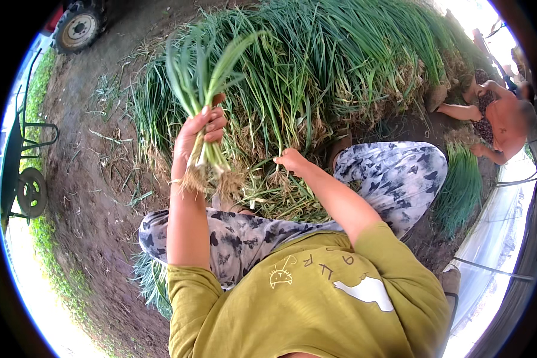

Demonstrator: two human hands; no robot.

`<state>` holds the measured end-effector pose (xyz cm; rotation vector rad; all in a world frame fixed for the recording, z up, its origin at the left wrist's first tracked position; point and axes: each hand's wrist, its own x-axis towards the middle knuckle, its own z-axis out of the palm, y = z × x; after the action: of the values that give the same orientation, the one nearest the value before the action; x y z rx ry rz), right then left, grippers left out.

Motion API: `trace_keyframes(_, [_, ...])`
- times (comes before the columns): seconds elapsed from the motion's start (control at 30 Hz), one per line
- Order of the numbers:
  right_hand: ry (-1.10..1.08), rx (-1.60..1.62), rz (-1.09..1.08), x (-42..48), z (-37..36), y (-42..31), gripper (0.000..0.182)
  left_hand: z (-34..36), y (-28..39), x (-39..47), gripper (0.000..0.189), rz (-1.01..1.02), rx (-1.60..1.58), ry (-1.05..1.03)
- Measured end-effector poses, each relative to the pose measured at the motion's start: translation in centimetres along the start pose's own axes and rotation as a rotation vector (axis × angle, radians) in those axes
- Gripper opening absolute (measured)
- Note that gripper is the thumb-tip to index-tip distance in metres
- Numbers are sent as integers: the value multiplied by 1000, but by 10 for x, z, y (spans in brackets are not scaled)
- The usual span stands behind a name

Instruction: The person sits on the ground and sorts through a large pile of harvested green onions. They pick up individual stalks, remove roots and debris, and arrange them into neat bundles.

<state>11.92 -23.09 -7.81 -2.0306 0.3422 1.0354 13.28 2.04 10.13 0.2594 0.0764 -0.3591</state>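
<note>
My left hand grips a bunch of green onions around the pale stems, raised above the pile. Their leaves fan upward and the whitish, rooted ends hang below my fist. Lower and to the right, my right hand pinches a single green onion near its roots. Its leaves run up among the large heap of green onions in front of me. Torn leaves and trimmings cover the ground between my legs.
At the right, another person sits beside the heap, with a laid bundle of green onions close by. More green leaves lie left of my thigh. A wheelbarrow and a tractor wheel stand on the left.
</note>
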Motion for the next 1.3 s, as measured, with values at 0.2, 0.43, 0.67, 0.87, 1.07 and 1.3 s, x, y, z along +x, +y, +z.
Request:
trace_keyframes(0.2, [2, 413, -47, 32, 24, 18, 16, -28, 0, -21, 38, 97, 357, 365])
trace_keyframes(0.43, [-185, 746, -371, -84, 17, -49, 16, -47, -46, -15, 18, 7, 548, 706])
trace_keyframes(0.67, [-30, 241, -583, -87, 21, -48, 16, -52, -79, -10, 14, -137, 672, 615])
trace_keyframes(0.87, [239, -59, -918, -95, -1, -65, 49, -60, -74, -7, 7, -53, 697, 576])
trace_keyframes(1.07, [383, -431, -1169, -128, 13, -34, 16, -50, -45, -8, 19, -67, 825, 550])
trace_keyframes(1.3, [255, -597, -1206, -138, 7, -2, 18, -50, -51, -7, 10, 28, 841, 594])
